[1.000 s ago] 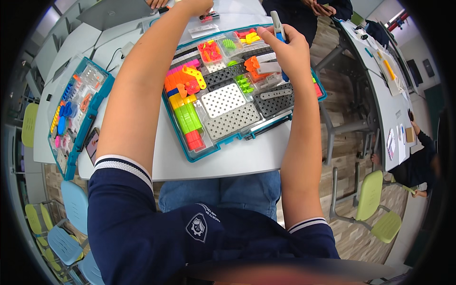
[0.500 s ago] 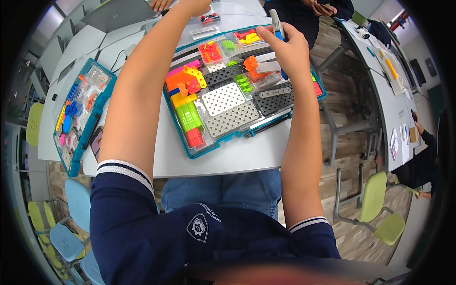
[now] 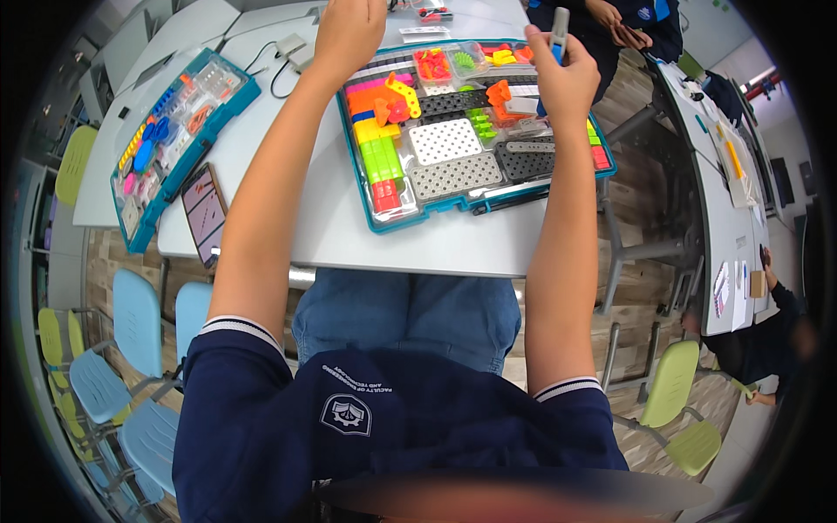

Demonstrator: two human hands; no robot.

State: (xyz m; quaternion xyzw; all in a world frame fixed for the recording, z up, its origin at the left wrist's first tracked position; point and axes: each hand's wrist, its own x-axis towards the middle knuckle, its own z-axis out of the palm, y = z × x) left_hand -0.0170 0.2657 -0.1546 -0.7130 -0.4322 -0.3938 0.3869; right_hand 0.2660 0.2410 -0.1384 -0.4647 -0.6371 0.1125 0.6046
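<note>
My right hand (image 3: 571,87) is closed round a grey-and-blue hand tool (image 3: 560,35), its grey end pointing up, over the right side of an open teal parts case (image 3: 384,228). In the case lie a white perforated plate (image 3: 445,142), a grey perforated plate (image 3: 458,177), black perforated beams (image 3: 449,106), orange and yellow pieces (image 3: 397,100) and lime-green blocks (image 3: 381,159). Near the far left corner of the case, my left hand (image 3: 351,39) is raised above the table. Its fingertips run out at the top edge, so what they hold, if anything, is hidden.
Left of my left forearm lie a phone (image 3: 203,213) and a second teal case (image 3: 179,148) with small parts. A cable with a white adapter (image 3: 295,52) is behind them. Another person's hands (image 3: 617,26) show at the far right. Blue chairs (image 3: 137,305) stand at the left.
The view has shifted, so the cases sit higher and the main case further right. My left hand has drawn back leftward relative to the case. My right hand still holds the tool.
</note>
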